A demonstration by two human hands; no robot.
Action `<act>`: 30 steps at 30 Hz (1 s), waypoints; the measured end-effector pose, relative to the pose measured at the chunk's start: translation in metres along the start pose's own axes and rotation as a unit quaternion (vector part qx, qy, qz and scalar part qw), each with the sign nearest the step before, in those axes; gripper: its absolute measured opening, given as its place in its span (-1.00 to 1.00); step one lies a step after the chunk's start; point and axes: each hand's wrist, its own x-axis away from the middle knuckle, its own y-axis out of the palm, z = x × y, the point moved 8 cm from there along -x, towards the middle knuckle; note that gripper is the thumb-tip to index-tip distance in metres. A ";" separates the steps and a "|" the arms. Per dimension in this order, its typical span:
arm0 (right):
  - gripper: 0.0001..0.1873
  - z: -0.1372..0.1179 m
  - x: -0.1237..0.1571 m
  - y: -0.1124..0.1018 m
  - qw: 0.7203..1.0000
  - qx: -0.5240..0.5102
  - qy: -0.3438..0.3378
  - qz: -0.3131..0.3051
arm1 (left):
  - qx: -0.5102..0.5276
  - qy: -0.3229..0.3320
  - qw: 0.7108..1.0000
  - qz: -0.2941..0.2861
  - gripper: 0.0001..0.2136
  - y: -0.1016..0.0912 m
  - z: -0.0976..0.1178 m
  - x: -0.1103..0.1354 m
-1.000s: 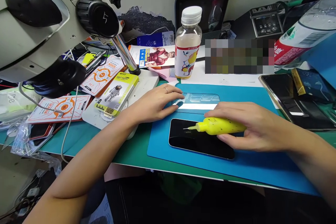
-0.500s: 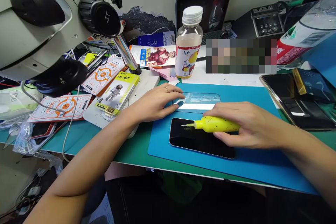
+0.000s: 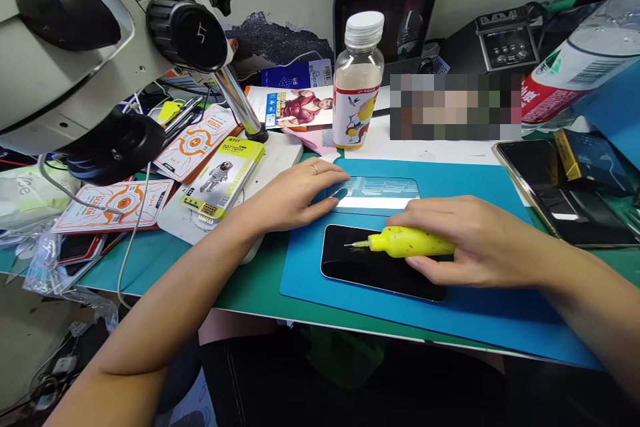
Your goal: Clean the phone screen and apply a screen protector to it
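Observation:
A black phone [image 3: 373,273] lies screen-up on a blue mat [image 3: 475,317]. My right hand [image 3: 470,237] is closed round a yellow squeeze bottle [image 3: 407,242], held flat, with its needle tip just above the phone's left end. My left hand [image 3: 297,193] rests flat on the mat, fingers stretched out, with fingertips on the left edge of a clear plastic film sheet [image 3: 377,193] just behind the phone.
A microscope head [image 3: 100,47] overhangs the left. Battery and parts packages [image 3: 223,177] lie beneath it. A drink bottle [image 3: 356,80] stands behind the mat. Another dark phone [image 3: 560,190] lies at right, with a large bottle [image 3: 580,60] above it. The desk's front edge is near.
My right hand slid the yellow bottle left along the phone, so the needle tip is nearer the phone's left end. My left hand stayed put.

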 end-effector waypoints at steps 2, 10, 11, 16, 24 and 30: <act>-0.76 0.000 0.000 0.000 1.000 -0.004 -0.003 0.003 | 0.001 -0.002 1.000 0.000 -0.65 0.000 0.000 0.000; -0.75 -0.002 0.003 -0.004 1.000 0.006 -0.010 0.012 | 0.001 0.007 1.000 0.002 -0.70 0.000 0.001 0.000; -0.75 -0.001 0.003 -0.004 1.000 0.008 -0.008 0.010 | 0.001 0.007 1.000 0.002 -0.70 0.000 0.001 0.000; -0.74 0.000 0.002 -0.004 1.000 0.021 -0.008 0.011 | -0.002 0.011 1.000 0.002 -0.71 0.000 0.001 0.000; -0.72 0.007 0.005 -0.011 0.999 -0.026 0.017 0.018 | 0.002 0.010 1.000 0.004 -0.72 -0.001 0.000 0.001; -0.63 0.023 0.016 -0.027 0.996 -0.054 0.069 0.036 | 0.009 0.005 1.000 0.008 -0.72 -0.003 -0.004 0.001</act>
